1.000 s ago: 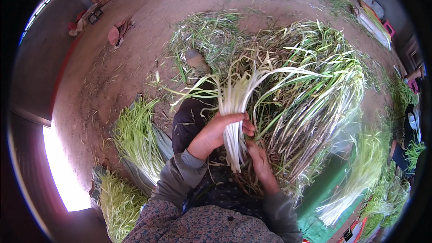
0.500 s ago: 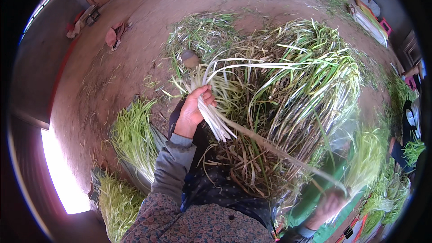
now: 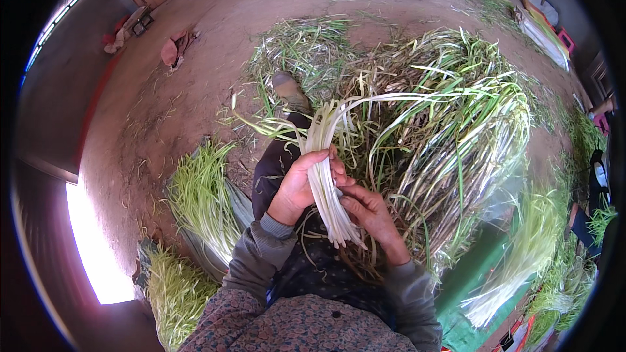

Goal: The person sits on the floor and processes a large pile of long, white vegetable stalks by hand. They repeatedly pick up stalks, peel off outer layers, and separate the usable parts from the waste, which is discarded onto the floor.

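Observation:
A bunch of pale greens (image 3: 330, 202), with long white stems like garlic chives, is upright in front of me. My left hand (image 3: 301, 186) wraps round its middle. Its cut white ends hang down toward my lap, while a few long leaves trail off to both sides at the top. My right hand (image 3: 372, 215) is closed against the bunch's right side, thumb and fingers together just below the left fingers. Whether it pinches a single stem there cannot be made out.
A large heap of tangled green and brown stalks (image 3: 450, 137) lies right of my leg. Trimmed bundles lie on a green sheet (image 3: 450, 300) at right and at left (image 3: 202, 195). My shoe (image 3: 290, 91) is ahead, beside loose leaves (image 3: 303, 49).
My right hand has come from the green sheet at lower right to the bunch. A long pale strip that stretched between my hands no longer shows. My left hand has lowered slightly.

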`<control>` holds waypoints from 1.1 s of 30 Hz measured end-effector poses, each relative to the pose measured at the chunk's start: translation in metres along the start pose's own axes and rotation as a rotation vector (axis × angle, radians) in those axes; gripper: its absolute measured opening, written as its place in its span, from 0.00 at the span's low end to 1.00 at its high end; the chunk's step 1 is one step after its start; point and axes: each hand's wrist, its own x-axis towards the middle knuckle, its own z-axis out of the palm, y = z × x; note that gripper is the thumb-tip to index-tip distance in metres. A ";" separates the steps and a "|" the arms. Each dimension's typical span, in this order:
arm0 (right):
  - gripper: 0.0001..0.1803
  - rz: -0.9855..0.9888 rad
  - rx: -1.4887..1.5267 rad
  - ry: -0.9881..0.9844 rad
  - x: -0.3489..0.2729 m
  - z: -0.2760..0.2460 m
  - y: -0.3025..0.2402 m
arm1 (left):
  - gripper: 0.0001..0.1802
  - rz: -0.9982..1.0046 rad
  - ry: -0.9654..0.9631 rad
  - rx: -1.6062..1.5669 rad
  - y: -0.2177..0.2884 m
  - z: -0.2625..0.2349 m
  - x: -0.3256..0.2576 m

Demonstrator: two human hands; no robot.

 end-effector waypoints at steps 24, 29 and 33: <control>0.18 0.081 -1.094 0.422 -0.130 -0.045 -0.044 | 0.30 0.132 -0.077 0.298 -0.005 -0.005 -0.005; 0.08 -0.063 -0.610 0.495 -0.080 -0.031 -0.045 | 0.31 -0.016 -0.124 0.323 -0.038 -0.004 -0.028; 0.08 -0.050 -0.560 0.357 -0.042 -0.015 -0.045 | 0.26 -0.102 -0.091 0.362 -0.052 -0.008 -0.033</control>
